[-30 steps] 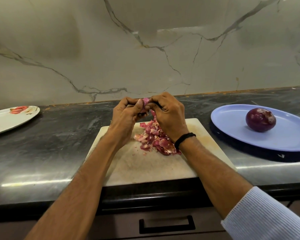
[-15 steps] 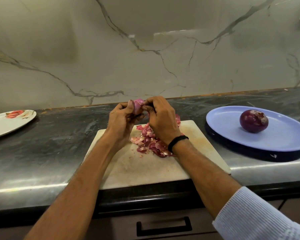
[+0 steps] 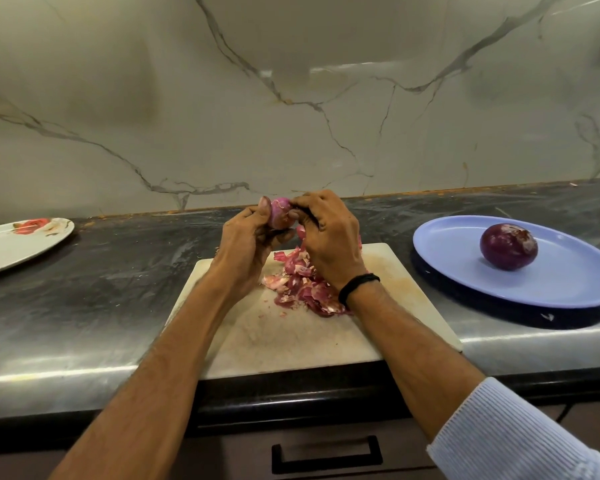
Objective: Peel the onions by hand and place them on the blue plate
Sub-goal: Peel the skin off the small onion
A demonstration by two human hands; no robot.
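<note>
Mid-peel. My left hand [image 3: 246, 244] curls round the small onion [image 3: 280, 213], held above the board [image 3: 291, 341] at its 12 o'clock edge. My right hand [image 3: 326, 237] pinches its skin. Next I strip the rest, then carry it to the blue plate [image 3: 465, 275] at 3 o'clock, beside the peeled onion [image 3: 508, 245].

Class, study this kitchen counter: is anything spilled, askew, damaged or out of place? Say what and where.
Nothing stands out. The onion skins lie heaped on the cutting board, a few flakes beside them, as peeling leaves. The peeled onion sits well inside the blue plate.
</note>
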